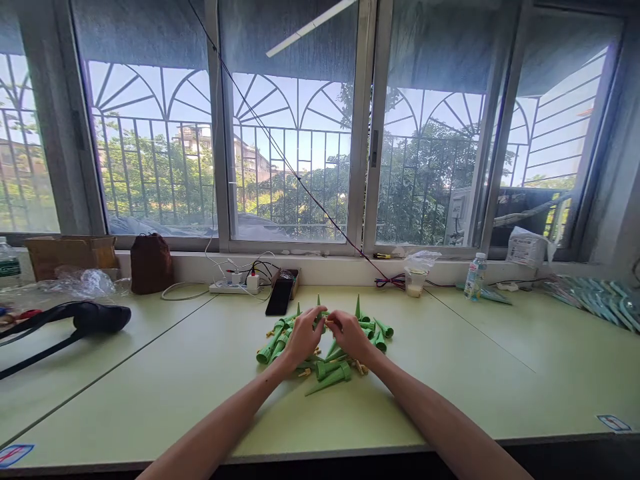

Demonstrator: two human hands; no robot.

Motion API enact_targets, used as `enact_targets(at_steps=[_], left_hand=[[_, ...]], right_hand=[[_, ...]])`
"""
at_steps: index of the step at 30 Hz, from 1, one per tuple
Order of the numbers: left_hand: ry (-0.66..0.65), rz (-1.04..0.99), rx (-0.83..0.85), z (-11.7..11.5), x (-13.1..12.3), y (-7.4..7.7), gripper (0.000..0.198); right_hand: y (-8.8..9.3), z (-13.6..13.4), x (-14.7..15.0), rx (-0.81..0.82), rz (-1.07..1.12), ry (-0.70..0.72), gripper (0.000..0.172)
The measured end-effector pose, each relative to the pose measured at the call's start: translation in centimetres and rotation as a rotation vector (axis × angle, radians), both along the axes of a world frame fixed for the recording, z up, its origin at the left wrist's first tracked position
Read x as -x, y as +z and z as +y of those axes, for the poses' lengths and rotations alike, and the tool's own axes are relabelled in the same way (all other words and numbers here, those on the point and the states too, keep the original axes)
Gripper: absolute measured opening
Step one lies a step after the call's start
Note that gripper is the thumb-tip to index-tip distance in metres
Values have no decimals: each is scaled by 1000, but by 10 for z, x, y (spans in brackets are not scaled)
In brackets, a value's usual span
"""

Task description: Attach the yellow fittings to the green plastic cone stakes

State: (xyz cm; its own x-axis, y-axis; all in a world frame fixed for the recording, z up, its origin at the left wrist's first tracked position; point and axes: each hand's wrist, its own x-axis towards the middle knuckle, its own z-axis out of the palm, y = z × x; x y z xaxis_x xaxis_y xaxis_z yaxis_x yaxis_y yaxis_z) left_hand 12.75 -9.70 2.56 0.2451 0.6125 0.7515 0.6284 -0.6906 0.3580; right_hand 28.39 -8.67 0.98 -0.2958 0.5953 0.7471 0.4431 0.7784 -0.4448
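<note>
Both hands meet over a loose pile of green plastic cone-shaped spikes (334, 379). My left hand (304, 335) is closed, its thumb and fingers together; what it grips, if anything, is hidden behind the fingers. Opposite it, my right hand (350, 333) pinches a small yellow piece (329, 323) near the left fingertips. Several small yellow plastic pieces (360, 367) lie scattered among the spikes. Some spikes stand upright behind the hands, such as one green spike (358, 307); others lie on their sides, wide collars outward.
The pile rests on a pale green table (480, 373). Behind it are a black phone (280, 297), a power strip (234, 287), a brown pouch (151, 264), a plastic cup (415, 283) and a bottle (475, 277). A black strap-like item (100, 318) lies left; stacked packets (595, 300) lie right.
</note>
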Motion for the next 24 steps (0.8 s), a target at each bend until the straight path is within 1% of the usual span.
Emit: enact_targets(at_steps=[8, 15, 20, 22, 24], left_hand=[[-20, 5, 20, -3, 0, 1, 23], [-25, 0, 30, -5, -1, 2, 24], [-20, -12, 9, -2, -1, 1, 25], [-21, -13, 3, -1, -1, 0, 26], [-15, -12, 2, 1, 0, -1, 27]], right_hand=[[-2, 3, -1, 37, -27, -4, 16], [-4, 5, -2, 19, -95, -72, 26], [-6, 7, -2, 17, -109, -87, 35], [-5, 5, -2, 11, -91, -90, 34], [-3, 2, -2, 7, -67, -75, 27]])
